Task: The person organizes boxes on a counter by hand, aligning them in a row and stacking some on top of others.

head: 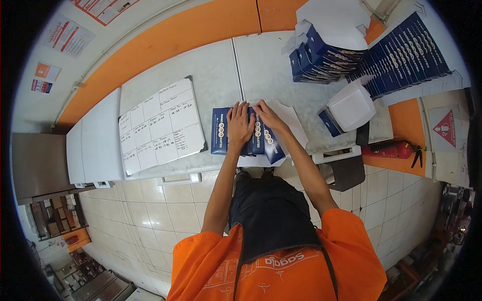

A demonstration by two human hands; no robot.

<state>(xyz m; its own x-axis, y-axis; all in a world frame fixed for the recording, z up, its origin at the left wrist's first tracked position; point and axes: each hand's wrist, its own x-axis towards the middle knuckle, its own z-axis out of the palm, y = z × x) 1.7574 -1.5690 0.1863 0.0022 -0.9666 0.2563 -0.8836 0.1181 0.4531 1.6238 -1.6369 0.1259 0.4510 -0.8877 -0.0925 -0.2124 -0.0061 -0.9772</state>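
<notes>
Before me on the worktop lie dark blue printed cardboard food boxes (219,131), side by side at the front edge. My left hand (239,126) rests palm down on them, fingers stretched towards the wall and thumb to the right. My right hand (269,116) is bent over the far part of a blue panel, fingertips near the left hand's. Whether it pinches the cardboard is hard to see. A tilted blue panel (274,147) sticks out below my right wrist. White cardboard flaps (292,120) spread out under and beside my right forearm.
A whiteboard (162,126) with handwriting lies left on the white worktop (211,75). Stacked blue boxes (324,58) and a tall pile of flat blue cartons (406,56) stand at right. Nearer sits an open white-lined box (348,109). A red fire extinguisher (393,149) is beyond the right end.
</notes>
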